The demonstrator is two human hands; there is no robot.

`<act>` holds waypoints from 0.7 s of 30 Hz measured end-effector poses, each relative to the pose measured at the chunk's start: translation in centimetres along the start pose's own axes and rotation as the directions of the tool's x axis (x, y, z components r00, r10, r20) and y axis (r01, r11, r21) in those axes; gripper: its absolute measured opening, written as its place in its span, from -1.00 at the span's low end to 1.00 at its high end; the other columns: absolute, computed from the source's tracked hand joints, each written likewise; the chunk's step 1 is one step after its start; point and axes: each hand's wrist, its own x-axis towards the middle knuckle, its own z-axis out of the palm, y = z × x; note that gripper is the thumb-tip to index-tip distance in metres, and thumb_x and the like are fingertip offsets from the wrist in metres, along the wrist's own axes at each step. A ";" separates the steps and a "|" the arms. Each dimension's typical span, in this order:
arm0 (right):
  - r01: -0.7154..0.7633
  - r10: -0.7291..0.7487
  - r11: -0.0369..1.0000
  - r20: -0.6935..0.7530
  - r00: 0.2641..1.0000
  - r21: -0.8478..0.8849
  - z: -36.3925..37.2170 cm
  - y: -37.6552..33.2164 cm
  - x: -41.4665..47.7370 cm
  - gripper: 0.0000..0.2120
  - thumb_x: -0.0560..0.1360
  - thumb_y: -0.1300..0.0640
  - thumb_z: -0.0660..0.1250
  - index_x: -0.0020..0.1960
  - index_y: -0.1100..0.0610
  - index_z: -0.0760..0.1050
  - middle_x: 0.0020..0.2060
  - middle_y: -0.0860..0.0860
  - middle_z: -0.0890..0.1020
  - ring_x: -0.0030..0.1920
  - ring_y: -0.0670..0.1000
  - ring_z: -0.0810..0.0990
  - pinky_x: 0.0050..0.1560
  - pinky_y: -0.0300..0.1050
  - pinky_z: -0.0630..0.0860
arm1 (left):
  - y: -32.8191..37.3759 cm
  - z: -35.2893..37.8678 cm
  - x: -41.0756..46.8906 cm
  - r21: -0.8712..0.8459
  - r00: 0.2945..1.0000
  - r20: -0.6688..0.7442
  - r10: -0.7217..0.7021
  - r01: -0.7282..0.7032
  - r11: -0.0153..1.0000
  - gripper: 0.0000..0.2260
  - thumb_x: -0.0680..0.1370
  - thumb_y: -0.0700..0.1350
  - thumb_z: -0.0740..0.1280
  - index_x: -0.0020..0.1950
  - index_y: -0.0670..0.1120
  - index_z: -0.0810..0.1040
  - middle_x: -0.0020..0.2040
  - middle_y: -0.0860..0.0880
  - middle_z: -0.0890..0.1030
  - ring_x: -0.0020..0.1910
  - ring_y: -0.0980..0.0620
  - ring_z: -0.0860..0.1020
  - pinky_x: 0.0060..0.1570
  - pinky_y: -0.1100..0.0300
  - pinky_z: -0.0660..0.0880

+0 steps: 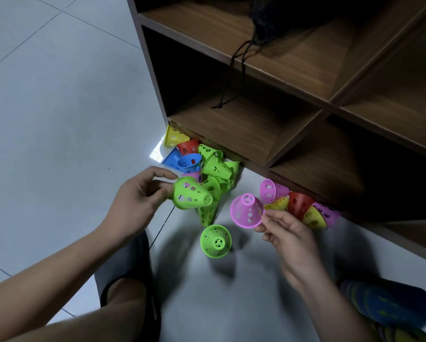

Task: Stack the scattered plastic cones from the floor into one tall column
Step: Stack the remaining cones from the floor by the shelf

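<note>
Left hand pinches a green cone at its wide rim; right hand pinches a pink cone likewise. Judged light, stiff, slick, perforated plastic: rims suit nesting. Second green cone sits between my grips; loose cones lie beyond.

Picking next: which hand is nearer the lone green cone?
Right: right hand, holding a pink cone, is right of the lone cone; left hand, holding another green cone, is farther up-left.

The left hand pinches a green cone by its rim, between thumb and curled fingers. The right hand pinches a pink cone by its rim with thumb and forefinger. The left forearm and right forearm are bare.
</note>
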 end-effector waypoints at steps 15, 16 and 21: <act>0.004 -0.023 0.997 0.243 0.970 0.082 1.2 -1.1 -3.4 -0.81 0.45 0.37 0.43 0.07 0.31 0.59 -0.10 0.18 0.70 -0.23 0.03 0.55 -0.26 -0.17 0.48 | -0.7 3.4 -1.5 0.104 0.923 0.384 -0.014 -0.029 0.994 -0.82 0.65 -0.26 0.39 0.11 0.03 0.63 -0.15 -0.12 0.72 -0.15 0.00 0.62 0.00 -0.05 0.58; 0.022 -0.027 0.999 0.244 0.969 0.024 1.2 -0.8 -3.4 -0.82 0.45 0.33 0.45 0.05 0.25 0.63 -0.11 0.20 0.69 -0.22 0.06 0.53 -0.25 -0.15 0.48 | -0.9 3.5 -1.6 0.146 0.917 0.398 -0.009 -0.053 0.988 -0.80 0.65 -0.24 0.40 0.10 0.08 0.63 -0.16 -0.08 0.72 -0.17 0.01 0.61 -0.04 0.01 0.56; 0.104 -0.055 0.976 0.246 0.968 -0.189 1.3 0.1 -3.5 -0.85 0.59 0.36 0.38 0.03 0.16 0.67 -0.13 0.23 0.71 -0.24 0.00 0.55 -0.21 -0.15 0.48 | -2.0 3.9 -1.7 0.369 0.916 0.400 0.031 -0.192 0.910 -0.78 0.63 -0.16 0.43 0.09 0.18 0.60 -0.18 0.10 0.71 -0.22 -0.03 0.61 -0.08 0.00 0.59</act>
